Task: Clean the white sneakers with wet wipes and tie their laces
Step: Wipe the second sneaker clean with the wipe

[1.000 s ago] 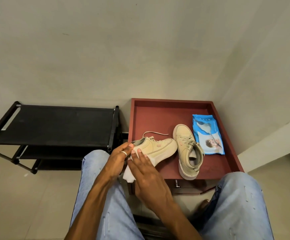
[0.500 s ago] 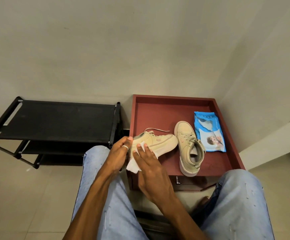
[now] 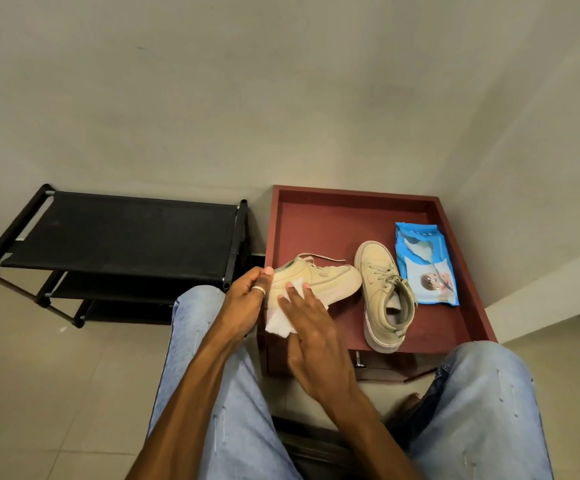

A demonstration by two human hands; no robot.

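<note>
Red tray (image 3: 350, 196), sneaker (image 3: 323, 277) heel behind left hand (image 3: 243, 303) and wipe (image 3: 278, 324)

Single wide-angle view from the head, facing forward and down past the knees (image 3: 198, 306); left hand (image 3: 245, 301) and right hand (image 3: 316, 337) close, wall (image 3: 281, 98) beyond.

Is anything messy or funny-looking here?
One lace is undone: it trails loose from the sneaker lying on its side, across the red tray. That sneaker is only tipped because the left hand holds it while the right hand presses a wipe on it. Nothing looks spilled or broken.
</note>
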